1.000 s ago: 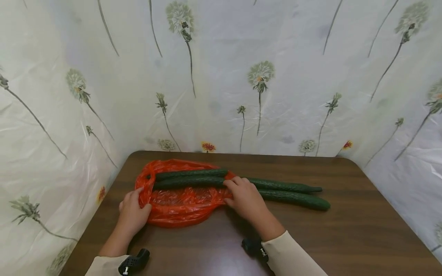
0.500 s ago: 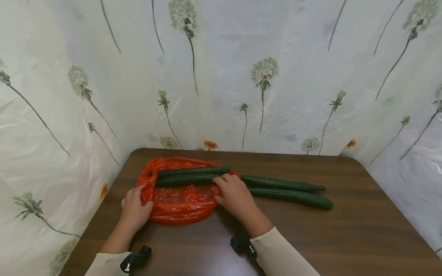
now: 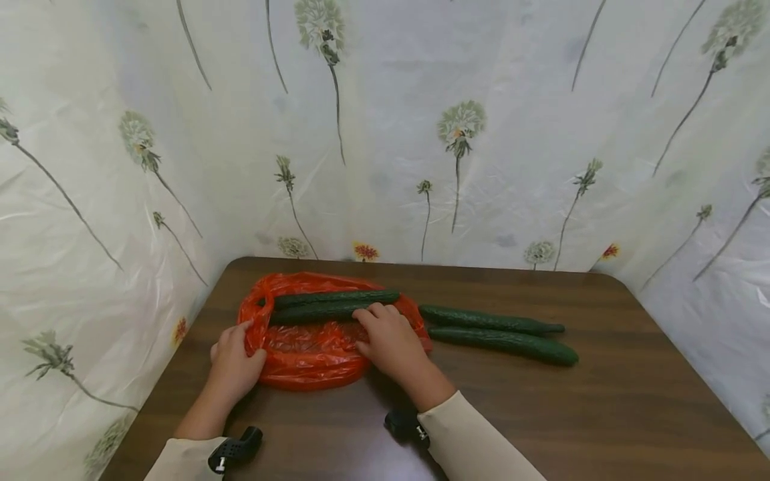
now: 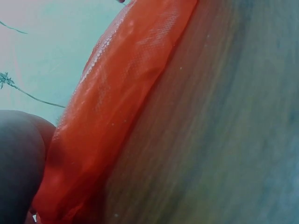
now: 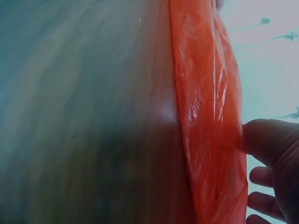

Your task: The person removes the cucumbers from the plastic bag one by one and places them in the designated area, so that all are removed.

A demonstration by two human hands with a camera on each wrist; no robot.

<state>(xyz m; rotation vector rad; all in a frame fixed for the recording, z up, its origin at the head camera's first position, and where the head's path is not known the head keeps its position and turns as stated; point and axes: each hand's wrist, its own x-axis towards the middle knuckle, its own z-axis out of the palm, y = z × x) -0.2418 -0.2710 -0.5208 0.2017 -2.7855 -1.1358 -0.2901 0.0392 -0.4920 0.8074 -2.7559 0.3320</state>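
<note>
Nearest: pale sleeves [image 3: 478, 437], a black device [image 3: 236, 450] at each wrist, then bare desk [image 3: 325, 427]. Left hand [image 3: 234, 361] pinches the left rim of a red plastic bag [image 3: 309, 379]. Right hand [image 3: 394, 351], fingers bent, thumb touching the bag's front edge; whether it pinches, cannot tell. It hides part of the front inner cucumber [image 3: 313, 312]. Bag lies on the desk's left half, thin, glossy, crumpled, mouth gaping upward, long axis left to right. Rear inner cucumber [image 3: 337, 297] just behind the front one, both dark green, bumpy, slim, lying crosswise. Right of the bag, front outer cucumber [image 3: 505, 343] and rear outer cucumber [image 3: 487, 318], right ends angled slightly nearer. Beyond: dandelion-printed sheeting [image 3: 385, 133].
</note>
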